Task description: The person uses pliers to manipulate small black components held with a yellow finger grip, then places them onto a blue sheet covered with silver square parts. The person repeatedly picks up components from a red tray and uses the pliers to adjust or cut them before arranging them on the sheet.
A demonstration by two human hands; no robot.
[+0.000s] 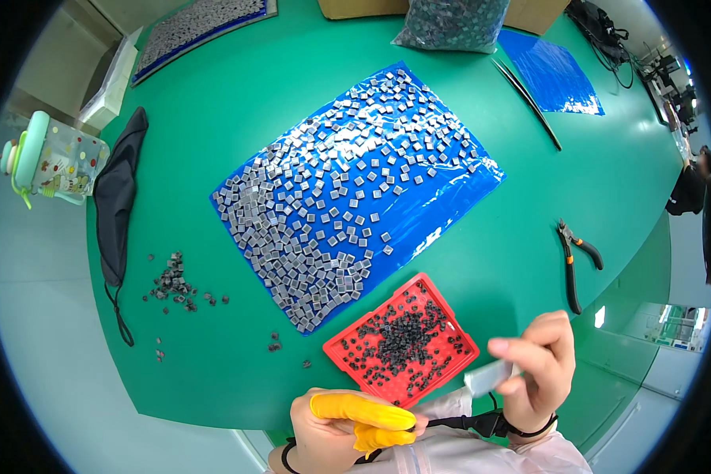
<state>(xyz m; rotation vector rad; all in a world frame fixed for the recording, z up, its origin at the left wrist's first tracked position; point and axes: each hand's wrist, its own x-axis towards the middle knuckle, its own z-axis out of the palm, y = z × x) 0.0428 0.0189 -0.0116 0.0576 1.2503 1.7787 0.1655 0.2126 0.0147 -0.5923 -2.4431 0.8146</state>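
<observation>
My left hand (346, 426), with yellow finger cots on some fingers, is closed in a pinch at the near edge. A small black part (410, 429) barely shows between its fingertips. To the right, my right hand (539, 370) grips a flat, translucent whitish piece (488, 378), slightly blurred. Just beyond my hands lies a shallow red tray (468, 347) strewn with many small black parts (407, 340), heaped in its middle. Past it, a blue film sheet (442, 213) is covered with small square silvery pieces (272, 213), thickest on its left side.
Loose dark bits (172, 280) lie on the green table (213, 371) at left, near a black fabric mask (117, 205) and a cup (63, 158). Cutting pliers (570, 265) and tweezers (529, 103) lie at right. Behind stand a filled plastic bag (454, 24) and another blue sheet (553, 71).
</observation>
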